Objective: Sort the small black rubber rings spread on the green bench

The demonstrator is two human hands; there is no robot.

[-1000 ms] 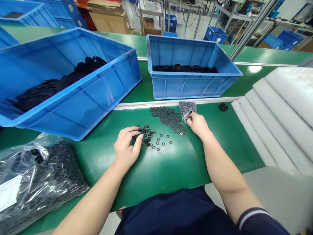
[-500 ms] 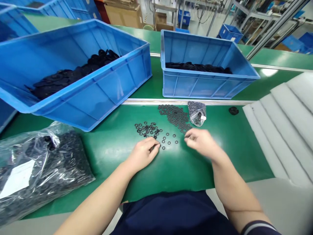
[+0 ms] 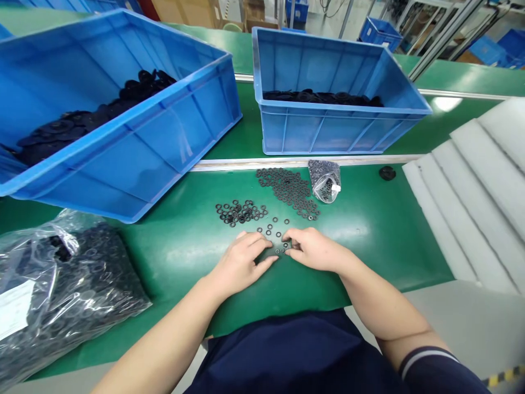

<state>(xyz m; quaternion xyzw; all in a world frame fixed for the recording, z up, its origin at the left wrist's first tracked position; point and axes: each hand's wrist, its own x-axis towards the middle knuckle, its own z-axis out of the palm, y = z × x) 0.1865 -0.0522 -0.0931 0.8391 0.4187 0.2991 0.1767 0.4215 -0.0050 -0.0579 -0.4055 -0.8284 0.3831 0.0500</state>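
Both curled in: left hand (image 3: 240, 264), right hand (image 3: 314, 250), almost meeting over small black washers (image 3: 281, 249) on the green worktop (image 3: 369, 246). Can't tell if either's pinching 1.

Your worktop (image 3: 369, 246) is glossy green, dotted with black washers (image 3: 289, 189), and the same black packs the clear plastic bag (image 3: 77, 290) with its white label (image 3: 14, 309) and shows through the small clear pouch (image 3: 325, 180) with its white tab (image 3: 336, 187). The left crate (image 3: 123, 158) and the far crate (image 3: 340, 131) are both bright blue, with ribbed walls, and hold black parts (image 3: 311, 97). To your right lie off-white foam sheets (image 3: 463, 219) in long parallel bands, your navy sleeve (image 3: 426, 372) carries white stripes, and yellow-and-black striped tape (image 3: 504, 376) marks the bottom corner.
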